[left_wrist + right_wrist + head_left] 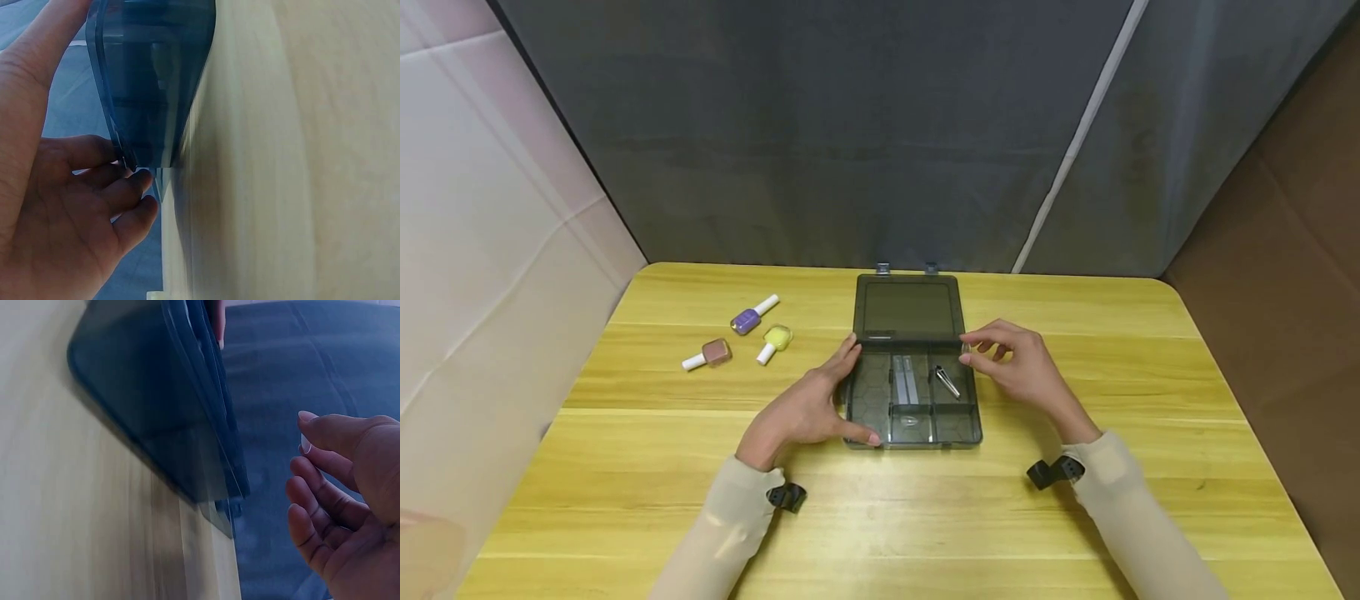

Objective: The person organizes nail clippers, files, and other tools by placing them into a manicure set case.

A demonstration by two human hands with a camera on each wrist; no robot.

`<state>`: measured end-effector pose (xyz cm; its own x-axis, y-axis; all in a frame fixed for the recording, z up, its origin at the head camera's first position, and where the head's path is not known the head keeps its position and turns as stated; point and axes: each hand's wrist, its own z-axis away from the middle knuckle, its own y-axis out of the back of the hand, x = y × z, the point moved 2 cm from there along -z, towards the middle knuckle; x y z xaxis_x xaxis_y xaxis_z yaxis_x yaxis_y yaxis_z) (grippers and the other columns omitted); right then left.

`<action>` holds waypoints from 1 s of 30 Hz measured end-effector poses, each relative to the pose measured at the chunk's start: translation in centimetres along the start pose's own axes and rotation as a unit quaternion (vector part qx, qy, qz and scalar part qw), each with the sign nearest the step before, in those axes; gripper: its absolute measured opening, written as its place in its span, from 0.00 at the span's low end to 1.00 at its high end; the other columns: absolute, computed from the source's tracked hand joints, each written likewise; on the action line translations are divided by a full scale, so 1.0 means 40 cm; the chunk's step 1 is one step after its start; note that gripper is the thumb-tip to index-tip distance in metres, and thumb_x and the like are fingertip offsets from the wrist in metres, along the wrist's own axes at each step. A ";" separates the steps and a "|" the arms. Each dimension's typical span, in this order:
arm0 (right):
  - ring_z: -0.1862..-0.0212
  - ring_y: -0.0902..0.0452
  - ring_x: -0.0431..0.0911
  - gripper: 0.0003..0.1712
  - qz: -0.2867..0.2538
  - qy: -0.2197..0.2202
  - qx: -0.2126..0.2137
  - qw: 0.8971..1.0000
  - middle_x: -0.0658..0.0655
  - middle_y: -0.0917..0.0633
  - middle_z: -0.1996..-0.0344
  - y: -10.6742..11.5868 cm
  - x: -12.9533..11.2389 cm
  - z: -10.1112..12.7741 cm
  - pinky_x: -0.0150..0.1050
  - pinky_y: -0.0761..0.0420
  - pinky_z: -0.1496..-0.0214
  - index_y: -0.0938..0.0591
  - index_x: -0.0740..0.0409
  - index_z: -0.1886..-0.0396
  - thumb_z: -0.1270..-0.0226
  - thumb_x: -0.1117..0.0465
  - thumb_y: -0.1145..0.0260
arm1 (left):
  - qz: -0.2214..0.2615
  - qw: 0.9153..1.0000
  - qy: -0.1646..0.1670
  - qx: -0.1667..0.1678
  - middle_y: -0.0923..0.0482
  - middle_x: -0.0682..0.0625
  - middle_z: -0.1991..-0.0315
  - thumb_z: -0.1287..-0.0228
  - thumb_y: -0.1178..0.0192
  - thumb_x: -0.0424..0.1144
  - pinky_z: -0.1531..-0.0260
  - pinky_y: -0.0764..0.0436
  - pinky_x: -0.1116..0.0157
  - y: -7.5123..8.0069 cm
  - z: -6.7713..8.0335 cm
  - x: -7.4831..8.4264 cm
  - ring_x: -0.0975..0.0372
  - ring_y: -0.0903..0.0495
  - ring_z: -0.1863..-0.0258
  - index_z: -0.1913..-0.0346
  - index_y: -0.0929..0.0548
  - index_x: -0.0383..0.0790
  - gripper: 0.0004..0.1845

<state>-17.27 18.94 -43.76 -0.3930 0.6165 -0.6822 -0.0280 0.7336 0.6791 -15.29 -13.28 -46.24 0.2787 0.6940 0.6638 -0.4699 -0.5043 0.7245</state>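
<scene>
A dark see-through divided plastic box point(868, 387) lies with its lid folded back on the table. My left hand point(805, 408) holds its left side, thumb on the front rim and fingertips by the hinge end; in the left wrist view, fingertips touch the box's wall. Beside the box's right edge, my right hand point(1018, 362) pinches a small clear oval piece point(305, 444), like a false nail tip, between thumb and index finger. Inside the box are nail clippers point(947, 382), two pale grey strips point(906, 380) and another clear oval piece point(909, 421).
Three nail polish bottles lie left of the box: purple point(747, 322), yellow point(778, 337) and brownish pink point(717, 352). All have white caps. A dark grey curtain point(775, 150) hangs behind the wooden table point(910, 525).
</scene>
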 end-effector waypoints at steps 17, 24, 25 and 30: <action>0.63 0.21 0.37 0.15 -0.028 0.052 -0.046 0.997 0.46 0.13 0.63 -0.047 -0.069 0.020 0.36 0.17 0.62 0.10 0.52 0.50 0.36 0.58 0.23 | -0.001 1.000 0.001 0.001 0.71 0.55 0.14 0.62 0.22 0.70 0.25 0.34 0.46 0.001 0.000 -0.002 0.48 0.51 0.18 0.16 0.56 0.44 0.76; 0.65 0.22 0.38 0.15 -0.038 0.051 -0.077 0.995 0.48 0.13 0.60 -0.063 -0.094 0.032 0.40 0.18 0.64 0.10 0.49 0.49 0.34 0.56 0.25 | 0.000 1.000 0.001 0.000 0.71 0.55 0.15 0.62 0.22 0.71 0.25 0.34 0.47 0.003 -0.001 -0.001 0.48 0.51 0.18 0.16 0.56 0.45 0.76; 0.65 0.22 0.38 0.15 -0.040 0.050 -0.084 0.994 0.47 0.13 0.59 -0.065 -0.096 0.034 0.40 0.18 0.64 0.10 0.50 0.48 0.34 0.56 0.25 | 0.000 1.000 0.001 0.000 0.71 0.55 0.15 0.62 0.22 0.72 0.25 0.34 0.47 0.003 -0.001 -0.001 0.48 0.51 0.18 0.16 0.56 0.45 0.76; 0.63 0.21 0.36 0.16 -0.044 0.047 -0.118 0.991 0.45 0.14 0.59 -0.074 -0.105 0.042 0.39 0.16 0.62 0.10 0.53 0.48 0.34 0.56 0.24 | 0.001 1.000 0.001 0.000 0.71 0.55 0.15 0.62 0.22 0.72 0.25 0.33 0.47 0.003 -0.002 0.000 0.48 0.51 0.18 0.16 0.56 0.45 0.76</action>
<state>-13.98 14.67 -43.36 -0.4628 0.5157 -0.7210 -0.2762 0.6890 0.6701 -15.41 -13.31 -46.18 0.2763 0.6941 0.6648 -0.4710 -0.5051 0.7232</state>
